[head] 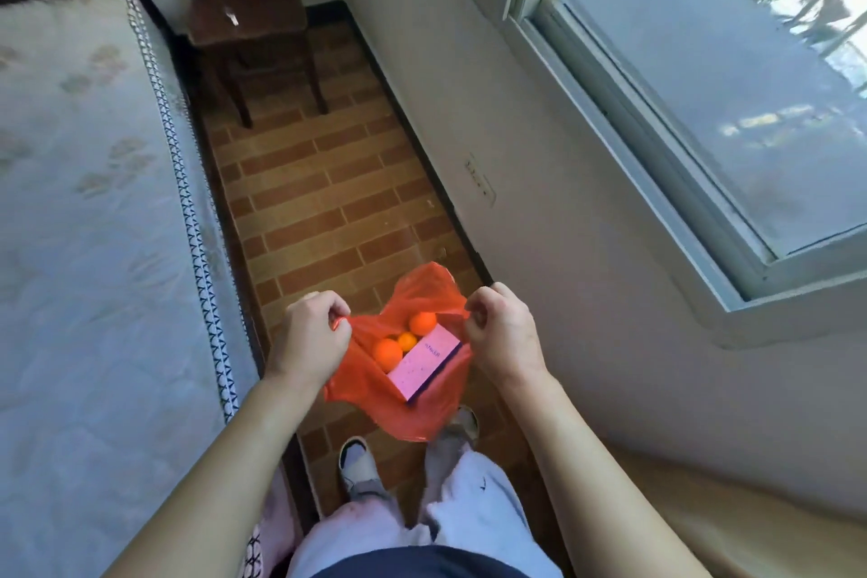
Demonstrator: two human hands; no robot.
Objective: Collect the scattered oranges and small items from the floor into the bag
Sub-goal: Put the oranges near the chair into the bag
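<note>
I hold an orange plastic bag [422,408] open in front of me, above the brick-patterned floor. My left hand [307,338] pinches the bag's left rim and my right hand [499,333] pinches its right rim. Inside the bag lie three oranges: one on the left [387,352], a smaller one in the middle [407,341] and one at the back [422,323]. A pink box [422,364] rests beside them in the bag, slanting toward me. No loose items show on the visible floor [328,211].
A mattress [94,225] runs along the left. A dark wooden chair [248,14] stands at the far end of the narrow floor strip. A white wall with a socket [481,185] and a window [703,75] is on the right. My feet [356,465] stand below the bag.
</note>
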